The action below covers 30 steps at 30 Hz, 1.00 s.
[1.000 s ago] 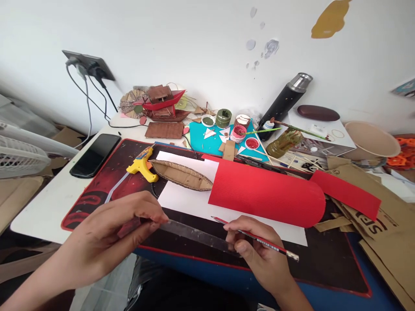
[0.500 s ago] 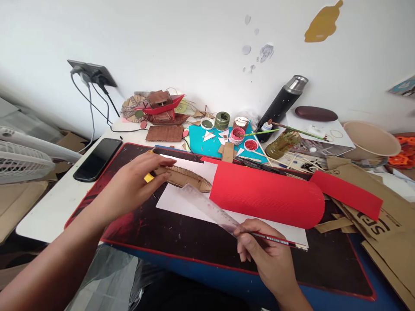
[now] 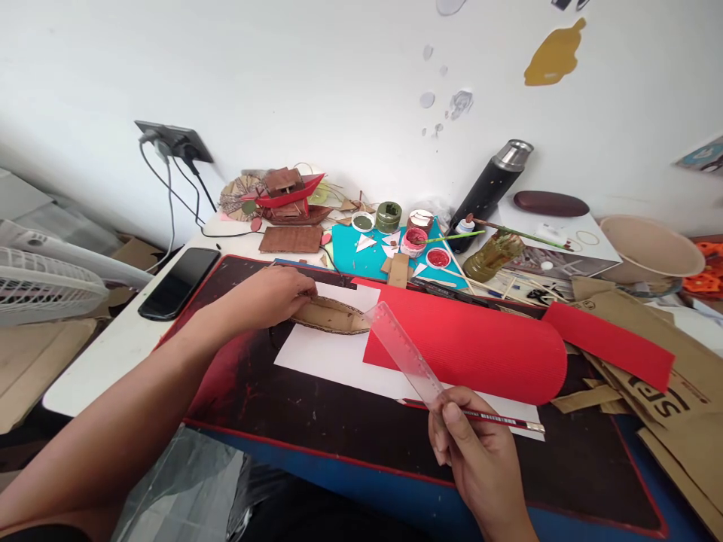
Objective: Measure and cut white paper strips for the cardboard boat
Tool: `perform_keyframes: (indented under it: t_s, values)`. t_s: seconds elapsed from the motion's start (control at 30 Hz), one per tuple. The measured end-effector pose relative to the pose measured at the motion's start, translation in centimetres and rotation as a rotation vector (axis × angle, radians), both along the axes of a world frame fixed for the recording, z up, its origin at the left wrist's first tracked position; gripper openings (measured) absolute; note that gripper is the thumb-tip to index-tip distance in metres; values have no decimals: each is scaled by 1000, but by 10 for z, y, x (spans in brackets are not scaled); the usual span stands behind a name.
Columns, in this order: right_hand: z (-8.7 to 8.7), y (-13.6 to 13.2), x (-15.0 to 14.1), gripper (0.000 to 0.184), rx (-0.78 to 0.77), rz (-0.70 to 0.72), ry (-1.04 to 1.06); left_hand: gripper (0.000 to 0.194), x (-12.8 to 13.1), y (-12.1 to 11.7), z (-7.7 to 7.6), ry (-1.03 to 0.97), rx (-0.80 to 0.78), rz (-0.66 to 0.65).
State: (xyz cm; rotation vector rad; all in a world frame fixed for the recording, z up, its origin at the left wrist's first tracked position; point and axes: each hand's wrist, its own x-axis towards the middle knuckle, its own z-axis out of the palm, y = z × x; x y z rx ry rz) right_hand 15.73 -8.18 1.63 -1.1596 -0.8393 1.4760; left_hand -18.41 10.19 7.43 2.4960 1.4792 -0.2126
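Ruler (image 3: 404, 350) — in right grip (image 3: 474, 444), red paint (image 3: 437, 258) in lid (image 3: 438, 267)

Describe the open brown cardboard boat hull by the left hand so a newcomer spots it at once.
Find the dark, red-edged desk mat, then the white paper sheet partly under the wide red corrugated sheet. Mostly over that paper, by the left hand, lies the brown cardboard hull, pointed and open-topped. Unlike the red and brown model boats near the white wall, it carries no cabin.
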Motion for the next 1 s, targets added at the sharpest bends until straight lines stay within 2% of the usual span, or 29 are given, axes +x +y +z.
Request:
perform_keyframes:
  t_s: [0.2,0.33,0.5,0.63,0.8,1.0]
  values:
    - [-3,2,-3,33,-8,1,4,42,-5,-9,24,-20,-25,32]
    - [-5,3,-4,34,-15,3,0,40,-17,-14,38,-109,-69,127]
    - [-6,3,-4,33,-36,4,3,54,-33,-30,41,-351,-63,329]
    - [-1,6,-11,37,-45,8,-21,61,-23,-53,44,-600,-90,428]
    - [11,16,-29,44,-69,60,-39,72,2,-77,35,-758,-156,509]
    - [20,26,-42,50,-116,134,-96,81,21,-94,15,-815,-60,615]
